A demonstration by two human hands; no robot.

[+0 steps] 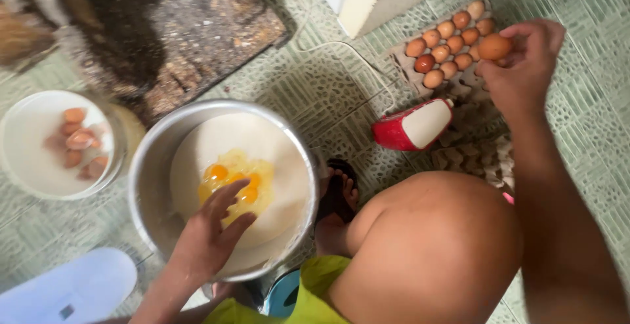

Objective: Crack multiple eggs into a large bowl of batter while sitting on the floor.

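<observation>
My right hand (522,68) is raised at the right and holds a brown egg (494,46) in its fingertips, just over the cardboard egg tray (462,84) that carries several more brown eggs. My left hand (210,235) hovers with spread fingers over the metal bowl (147,160). Inside the bowl lie white flour (223,134) and several cracked raw eggs with yellow yolks (239,180). The fingers are just above the yolks; I cannot tell if they touch.
A white bowl (26,166) with broken eggshells (79,143) stands at the left. A red and white container (413,127) lies beside the tray. My bent knee (426,245) and sandalled foot (338,193) are right of the metal bowl. A white scale (72,288) sits at bottom left.
</observation>
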